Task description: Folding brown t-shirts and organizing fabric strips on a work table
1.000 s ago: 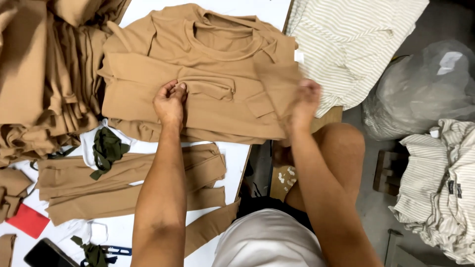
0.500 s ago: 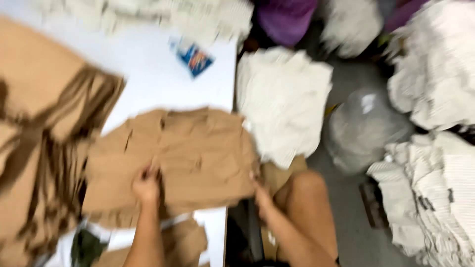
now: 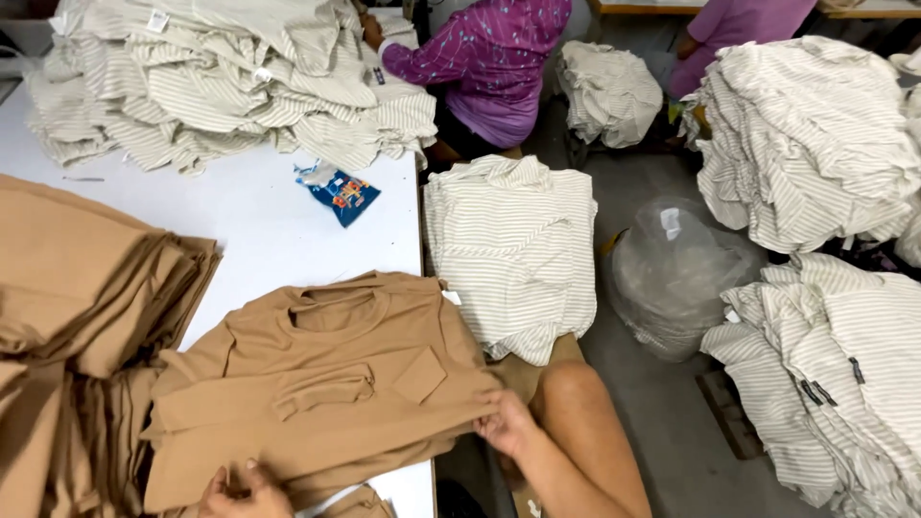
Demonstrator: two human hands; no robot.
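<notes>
Folded tan shirt point(image 3: 326, 384) on the white table point(image 3: 269, 221), near edge

Our left hand point(image 3: 240, 494) pinches its lower hem, our right hand point(image 3: 507, 422) grips the right side; an uneven tug could undo the fold or drag it off.

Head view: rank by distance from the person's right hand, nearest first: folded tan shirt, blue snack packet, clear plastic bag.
From the right hand:
1. Folded tan shirt, gripped at its right edge.
2. Clear plastic bag, on the floor, up and to the right.
3. Blue snack packet, on the white table, farther up and left.
</notes>
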